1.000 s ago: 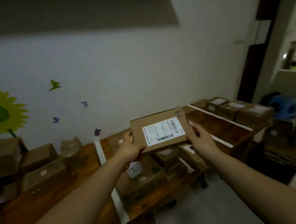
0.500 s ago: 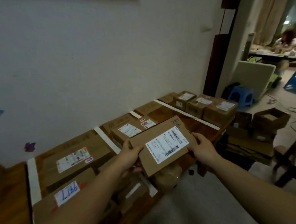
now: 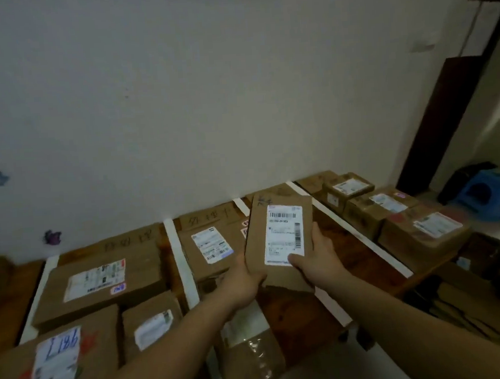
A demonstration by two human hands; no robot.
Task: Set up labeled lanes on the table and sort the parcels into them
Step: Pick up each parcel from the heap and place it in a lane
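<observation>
I hold a flat brown cardboard parcel (image 3: 278,237) with a white barcode label, its long side pointing away from me, over the wooden table (image 3: 363,258). My left hand (image 3: 243,281) grips its near left corner from below. My right hand (image 3: 318,255) holds its right edge, thumb on the label. White tape strips (image 3: 180,262) divide the table into lanes, and cardboard lane labels with handwriting (image 3: 209,217) stand at the wall. The held parcel hovers above the lane between two strips, right of a labelled parcel (image 3: 211,248).
Several labelled parcels fill the left lanes, the largest one (image 3: 101,282) near the wall. Three boxes (image 3: 423,230) sit in the far right lane. A blue plastic stool (image 3: 492,196) and more cartons stand on the floor at the right. A white wall runs behind the table.
The parcel has turned from lying crosswise to pointing lengthwise away from me and moved forward over the table. My view has dropped towards the lanes.
</observation>
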